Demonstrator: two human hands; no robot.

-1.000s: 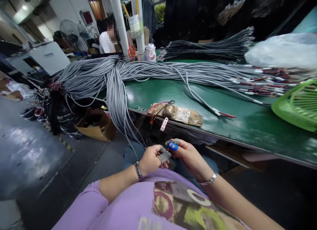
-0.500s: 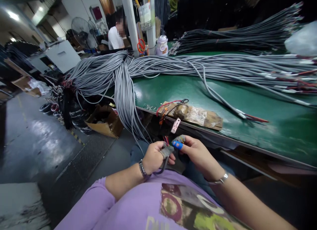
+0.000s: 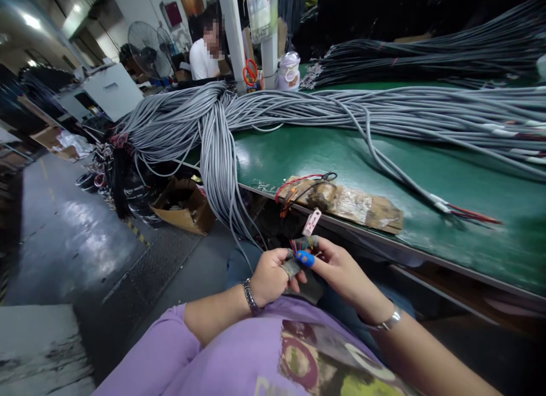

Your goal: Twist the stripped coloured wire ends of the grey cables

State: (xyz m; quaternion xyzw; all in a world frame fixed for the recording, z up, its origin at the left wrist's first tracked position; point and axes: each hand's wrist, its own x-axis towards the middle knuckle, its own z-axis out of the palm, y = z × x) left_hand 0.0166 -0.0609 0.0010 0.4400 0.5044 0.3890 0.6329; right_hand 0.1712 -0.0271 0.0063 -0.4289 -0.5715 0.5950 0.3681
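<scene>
My left hand (image 3: 269,275), its forefinger wrapped in grey covering, is closed around the end of a grey cable held low in front of me. From its grip stick out thin coloured wires (image 3: 293,246), some of them red. My right hand (image 3: 335,263) meets it from the side, a blue cover on the thumb and a grey one on the forefinger. Thumb and forefinger pinch the wires close to the cable's end. The two hands nearly touch and hide most of the cable.
A green table (image 3: 290,151) carries a long bundle of grey cables (image 3: 298,108), part of it drooping over the edge. Taped cardboard (image 3: 367,205) with red and black wires lies at the edge. Below stands an open carton (image 3: 183,205). A person (image 3: 203,60) sits beyond.
My right hand has closed in on the wires, and its thumb and forefinger now pinch them. The left hand keeps its hold. The view has shifted slightly, moving the table's things rightward.
</scene>
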